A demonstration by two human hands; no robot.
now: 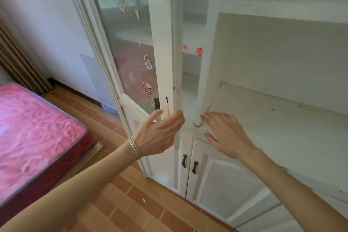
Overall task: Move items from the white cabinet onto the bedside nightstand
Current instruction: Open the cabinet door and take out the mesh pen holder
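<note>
At frame centre I see my left hand (160,133), spread and empty, against the white cabinet (282,58)'s glass door (162,62) edge, my right hand (226,133) open, empty, hovering just right.

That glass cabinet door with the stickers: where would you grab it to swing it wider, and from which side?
Probably the glass door is best gripped on its free vertical edge, low down, where the left hand already curls around it. Come from the front and wrap fingers behind the edge: no handle shows on it, and the white frame strip there is narrow enough to pinch.
</note>
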